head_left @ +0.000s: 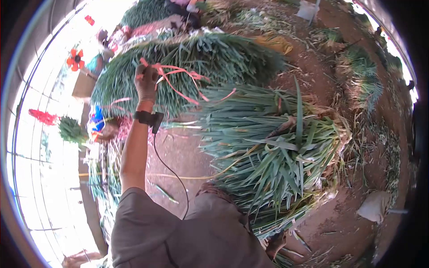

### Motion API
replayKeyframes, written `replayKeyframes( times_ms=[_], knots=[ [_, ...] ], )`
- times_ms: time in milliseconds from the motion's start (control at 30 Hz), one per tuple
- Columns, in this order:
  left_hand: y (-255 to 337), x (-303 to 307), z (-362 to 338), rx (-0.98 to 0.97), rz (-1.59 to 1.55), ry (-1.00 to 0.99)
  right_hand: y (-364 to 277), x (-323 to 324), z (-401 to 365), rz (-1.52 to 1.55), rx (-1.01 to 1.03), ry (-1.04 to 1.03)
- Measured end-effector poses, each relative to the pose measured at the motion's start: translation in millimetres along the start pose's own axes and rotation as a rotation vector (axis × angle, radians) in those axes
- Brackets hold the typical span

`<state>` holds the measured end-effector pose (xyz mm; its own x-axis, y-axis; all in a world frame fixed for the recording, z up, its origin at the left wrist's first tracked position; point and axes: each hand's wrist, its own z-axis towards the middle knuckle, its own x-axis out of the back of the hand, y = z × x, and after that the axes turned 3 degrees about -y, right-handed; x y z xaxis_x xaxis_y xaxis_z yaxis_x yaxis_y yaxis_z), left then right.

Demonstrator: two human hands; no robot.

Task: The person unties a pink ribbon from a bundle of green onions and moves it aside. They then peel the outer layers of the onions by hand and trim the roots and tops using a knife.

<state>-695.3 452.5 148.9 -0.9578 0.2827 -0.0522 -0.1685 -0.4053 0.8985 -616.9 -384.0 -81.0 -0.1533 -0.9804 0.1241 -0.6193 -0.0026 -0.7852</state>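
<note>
My left hand (146,80), in a brownish glove with a black band at the wrist, is raised at the upper left. Its fingers are closed on thin pink strips (181,73), which trail to the right over a long pile of green leafy stalks (223,56). To the right of my body lies a large heap of similar stalks (268,147), leaves pointing left and pale ends right. Low in the view, my right hand (277,243) is beside this heap's lower edge, dark and partly hidden, so its fingers cannot be made out.
A black cable runs from the wristband to my body. Other people (107,128) are at the left and top. More stalk bundles (364,73) and a pale sack (374,206) lie on the brown ground at the right. A red flower shape (75,60) stands upper left.
</note>
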Motion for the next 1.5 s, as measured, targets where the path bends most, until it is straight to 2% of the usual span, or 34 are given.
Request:
replayKeyframes(
  times_ms=[33,67,133,200,267,300,367,433,500,600,633,667,733,767,867,900,933,1000,1033,1067,1100,1133,1167,1233,1267,1300,1333,1367,1400,1433,1467,1500],
  knots=[
    [7.6,8.3,-24.1,0.048,-0.059,0.143,-6.6,-21.5,-10.8,0.113,0.06,-0.002],
    [-4.5,38.7,-41.8,0.11,0.043,0.229,-2.5,-28.5,-7.5,0.149,0.062,0.003],
    [-64.9,118.1,-76.9,0.079,0.009,0.385,-15.9,-41.4,-15.5,-0.008,-0.07,-0.032],
    [-101.4,181.5,-129.6,0.072,0.329,0.502,-55.3,-103.4,-58.6,-0.005,-0.02,-0.044],
    [-128.8,232.6,-192.8,0.566,0.441,0.458,-57.9,-113.7,-63.3,-0.055,-0.003,-0.103],
    [-175.3,269.9,-233.9,0.815,0.277,0.367,-45.4,-103.5,-45.8,-0.103,-0.013,-0.158],
    [-181.2,269.1,-295.8,0.913,0.713,-0.003,-28.2,-102.4,-23.1,-0.143,0.022,-0.223],
    [-179.0,242.0,-342.0,0.754,0.947,-0.41,-36.4,-111.8,-25.2,-0.242,0.002,-0.202],
    [-183.1,207.8,-363.0,0.401,1.004,-0.762,-40.1,-126.6,-24.0,-0.247,0.033,-0.2],
    [-227.9,198.3,-347.3,0.086,0.96,-1.206,-29.2,-132.1,-10.9,-0.161,0.139,-0.155],
    [-262.0,217.3,-342.8,0.176,0.774,-1.123,-23.4,-134.4,-4.2,-0.153,0.175,-0.097],
    [-267.9,237.6,-311.6,0.48,0.732,-1.068,-21.0,-137.3,-5.5,-0.151,0.181,-0.052],
    [-276.0,276.6,-247.5,1.047,0.655,-0.79,-22.1,-139.6,-13.5,-0.154,0.163,0.026],
    [-272.5,329.4,-225.0,0.197,1.045,-0.849,-24.7,-138.2,-19.0,-0.158,0.138,0.059],
    [-209.4,391.6,-71.0,0.626,1.586,-0.776,-25.7,-150.9,-29.4,-0.074,0.159,0.099],
    [-189.1,413.3,-24.5,0.584,1.667,-0.731,-24.9,-154.5,-34.4,-0.061,0.165,0.109],
    [-166.5,437.3,4.7,0.464,1.695,-0.682,-25.4,-155.8,-40.7,-0.048,0.175,0.118],
    [-132.5,470.5,43.5,0.327,1.706,-0.533,-28.0,-156.9,-51.1,-0.026,0.199,0.123],
    [-110.9,468.2,58.0,0.711,1.602,-0.298,-30.3,-157.8,-55.8,-0.024,0.207,0.115],
    [-102.4,479.3,60.2,0.727,1.615,-0.134,-33.4,-159.9,-61.6,-0.005,0.223,0.105],
    [-103.8,490.2,69.0,0.742,1.705,-0.1,-35.7,-161.4,-67.0,0.012,0.247,0.092],
    [-106.2,489.0,75.9,0.755,1.794,-0.072,-39.2,-162.6,-70.5,0.034,0.28,0.07],
    [-111.6,485.0,69.6,0.606,1.888,-0.058,-41.2,-164.0,-72.9,0.074,0.316,0.052],
    [-102.6,427.7,70.3,0.692,1.788,-0.044,-45.2,-168.3,-78.0,0.144,0.382,0.02],
    [-121.8,414.2,66.1,0.494,1.737,-0.104,-32.2,-158.7,-65.4,0.074,0.363,0.131],
    [-153.5,427.9,56.0,0.306,1.658,-0.172,-40.4,-162.6,-71.5,0.054,0.319,0.161],
    [-179.5,416.9,58.4,0.127,1.55,-0.221,-50.1,-167.3,-78.7,0.034,0.275,0.19],
    [-180.5,365.6,51.1,0.247,1.588,-0.284,-90.5,-197.6,-108.9,-0.046,0.185,0.211],
    [-172.8,317.3,39.6,0.364,1.631,-0.327,-85.9,-193.1,-104.4,-0.069,0.202,0.257],
    [-204.2,300.3,32.7,0.344,1.459,-0.417,-74.0,-188.3,-97.2,-0.093,0.226,0.289],
    [-219.7,267.5,14.7,0.232,1.377,-0.432,-64.9,-184.1,-94.5,-0.147,0.314,0.317],
    [-219.3,217.4,-2.5,0.233,1.532,-0.518,-58.2,-182.1,-90.8,-0.203,0.404,0.335]
  ],
)
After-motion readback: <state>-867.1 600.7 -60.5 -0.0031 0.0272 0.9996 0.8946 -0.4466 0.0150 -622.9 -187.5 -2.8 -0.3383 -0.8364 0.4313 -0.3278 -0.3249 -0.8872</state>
